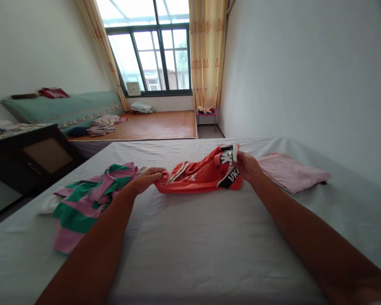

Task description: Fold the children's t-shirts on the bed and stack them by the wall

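An orange-red garment [197, 176] with white trim and black-and-white lettered bands is stretched between my two hands over the bed. My left hand [150, 178] pinches its left end. The fingers of my right hand [246, 166] are closed on the lettered right end. Whether it is a shirt or shorts I cannot tell, since it is bunched up. Left of my left hand lies a rumpled green-and-pink striped garment [79, 207], partly over something white. A flat, folded pale pink garment [292, 171] lies to the right, beyond my right forearm.
Under the clothes spreads a bed with a pale grey sheet [197, 254], with a white wall [305, 76] along its right. A second bed with a brown mat [165, 123] stands beyond, near the window. A dark cabinet [41, 156] is at left, a small stool [207, 113] at the back.
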{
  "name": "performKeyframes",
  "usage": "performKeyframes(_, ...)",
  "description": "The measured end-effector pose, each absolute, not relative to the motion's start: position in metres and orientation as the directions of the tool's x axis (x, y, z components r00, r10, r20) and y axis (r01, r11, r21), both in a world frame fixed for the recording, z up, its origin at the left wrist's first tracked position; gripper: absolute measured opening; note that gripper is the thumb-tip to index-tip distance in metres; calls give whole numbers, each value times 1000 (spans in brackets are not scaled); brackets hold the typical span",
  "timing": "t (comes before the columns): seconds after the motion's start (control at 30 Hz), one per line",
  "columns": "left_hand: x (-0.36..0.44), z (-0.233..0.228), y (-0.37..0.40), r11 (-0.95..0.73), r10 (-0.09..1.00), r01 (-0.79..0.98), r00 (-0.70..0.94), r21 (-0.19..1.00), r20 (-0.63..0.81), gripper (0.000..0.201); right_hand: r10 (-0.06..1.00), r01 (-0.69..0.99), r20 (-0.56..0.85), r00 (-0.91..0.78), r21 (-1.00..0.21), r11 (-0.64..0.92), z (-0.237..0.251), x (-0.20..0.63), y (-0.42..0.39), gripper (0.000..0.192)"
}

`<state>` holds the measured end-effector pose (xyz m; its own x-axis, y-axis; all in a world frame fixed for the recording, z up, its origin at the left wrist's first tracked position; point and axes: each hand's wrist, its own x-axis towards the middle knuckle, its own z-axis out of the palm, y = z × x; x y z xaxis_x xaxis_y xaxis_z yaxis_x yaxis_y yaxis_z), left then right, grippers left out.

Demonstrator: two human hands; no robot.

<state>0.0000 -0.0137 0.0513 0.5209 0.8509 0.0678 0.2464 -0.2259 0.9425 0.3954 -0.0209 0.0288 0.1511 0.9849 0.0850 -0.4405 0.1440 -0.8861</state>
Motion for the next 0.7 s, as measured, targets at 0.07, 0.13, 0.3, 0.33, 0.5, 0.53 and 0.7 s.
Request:
performKeyframes(0.07, -3, 47, -11, -184, 888, 188, 453, 965, 82, 26, 943, -397, 143, 301, -881, 260, 29, 407, -19, 25)
performKeyframes(0.13, -5, 42, -7, -143, 926, 126, 367, 982, 88, 29, 938, -254, 186, 291, -931, 263, 30, 416, -22, 31)
performKeyframes(0.3, -8, 38, -3, -80, 980, -7, 181, 997, 80, 45, 912, 345, 48, -408, -917, 202, 38, 420, -40, 49)
performKeyframes(0.33, -8, 39, -2, -80, 985, -29, 153, 996, 84, 46, 870, 453, 21, -492, -848, 277, 39, 419, -43, 55)
performKeyframes(0.5, -9, 46, 1, -186, 982, -143, -47, 972, 181, 43, 854, 637, 115, -508, -617, 462, 40, 412, -44, 32)
performKeyframes(0.53, -9, 48, 2, -233, 970, -157, -99, 960, 220, 42, 876, 614, 141, -461, -662, 430, 40, 414, -43, 29)
performKeyframes(0.7, -6, 63, 0, -453, 885, -166, -198, 876, 421, 35, 940, 359, 314, -132, -869, 340, 52, 433, -38, 34)
